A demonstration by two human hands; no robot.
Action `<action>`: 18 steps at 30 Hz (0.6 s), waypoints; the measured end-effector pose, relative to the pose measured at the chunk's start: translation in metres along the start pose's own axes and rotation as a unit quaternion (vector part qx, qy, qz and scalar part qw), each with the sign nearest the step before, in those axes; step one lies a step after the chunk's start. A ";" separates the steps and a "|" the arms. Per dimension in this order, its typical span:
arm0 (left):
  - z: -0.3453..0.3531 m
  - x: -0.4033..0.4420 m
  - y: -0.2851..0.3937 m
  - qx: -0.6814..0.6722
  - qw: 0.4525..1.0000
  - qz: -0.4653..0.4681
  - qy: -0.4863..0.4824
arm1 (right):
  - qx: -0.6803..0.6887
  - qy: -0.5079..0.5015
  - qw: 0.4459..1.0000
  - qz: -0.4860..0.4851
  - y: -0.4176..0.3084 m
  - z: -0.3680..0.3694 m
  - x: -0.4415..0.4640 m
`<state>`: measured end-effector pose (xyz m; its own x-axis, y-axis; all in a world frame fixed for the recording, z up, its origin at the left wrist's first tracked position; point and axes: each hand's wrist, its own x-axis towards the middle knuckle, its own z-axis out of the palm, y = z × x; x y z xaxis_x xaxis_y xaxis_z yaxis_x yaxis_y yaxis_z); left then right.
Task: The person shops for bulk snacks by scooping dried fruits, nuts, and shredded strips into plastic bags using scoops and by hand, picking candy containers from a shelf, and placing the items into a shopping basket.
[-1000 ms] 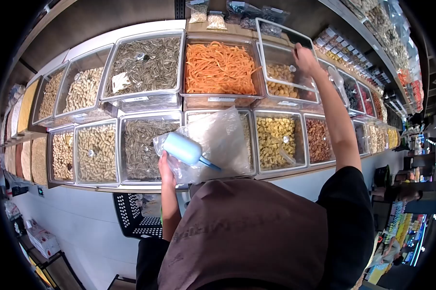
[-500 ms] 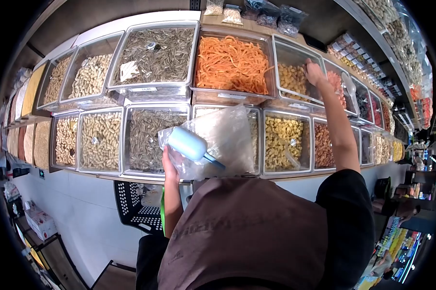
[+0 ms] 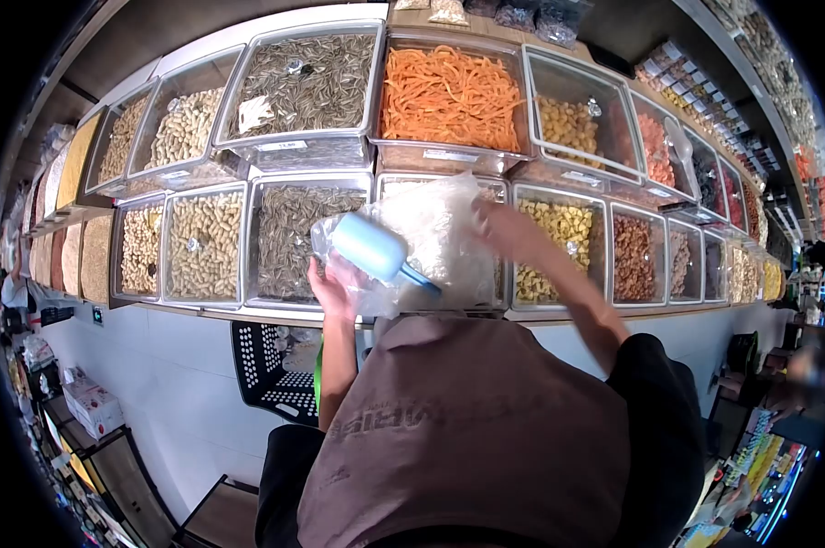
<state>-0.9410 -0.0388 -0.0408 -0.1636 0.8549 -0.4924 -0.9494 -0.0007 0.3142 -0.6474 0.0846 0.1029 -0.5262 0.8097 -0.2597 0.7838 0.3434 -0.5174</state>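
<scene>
My left hand (image 3: 334,290) is at the lower left edge of a clear plastic bag (image 3: 463,274), thumb up and the other fingers partly hidden by the plastic. A light blue scoop (image 3: 369,247) lies over the bag, its handle pointing down to the right. White contents (image 3: 429,228) show through or beneath the plastic. Motion smears my right hand (image 3: 502,228), which is at the bag's right side; its fingers cannot be made out. Behind it, a clear lid (image 3: 604,119) rests over the bin of yellow-brown pieces (image 3: 566,125).
Two stepped rows of bins hold sunflower seeds (image 3: 307,87), peanuts (image 3: 202,242), orange strips (image 3: 449,96), yellow pieces (image 3: 559,233) and brown nuts (image 3: 634,251). A white scoop (image 3: 679,146) lies at the back right. A black perforated basket (image 3: 271,370) is below the counter's front edge.
My right hand has left the lid of the yellow-brown bin and come down and left to the bag. My left hand, the bag and the scoop keep nearly the same arrangement.
</scene>
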 end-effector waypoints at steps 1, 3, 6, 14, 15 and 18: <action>0.017 -0.011 -0.002 -0.012 1.000 0.006 0.009 | -0.003 -0.069 0.996 -0.060 0.007 0.050 -0.005; -0.010 -0.002 -0.005 0.003 0.995 -0.014 -0.099 | 0.089 -0.131 0.987 0.030 -0.036 0.076 -0.034; 0.001 -0.007 -0.021 0.066 0.995 0.013 -0.068 | 0.120 0.035 0.991 -0.042 -0.025 0.152 -0.050; 0.039 -0.027 -0.054 0.280 0.959 0.034 -0.009 | 0.079 0.031 0.996 -0.032 0.012 0.162 -0.043; 0.042 -0.028 -0.057 0.280 0.959 0.035 -0.011 | 0.087 0.027 0.995 -0.035 0.009 0.155 -0.044; 0.043 -0.034 -0.060 0.418 0.904 0.088 0.015 | 0.173 0.066 0.983 -0.014 0.009 0.122 -0.039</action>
<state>-0.8669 -0.0449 -0.0079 -0.3121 0.8651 -0.3926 -0.3758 0.2671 0.8873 -0.6603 -0.0015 0.0092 -0.4818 0.8642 -0.1452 0.5982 0.2032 -0.7752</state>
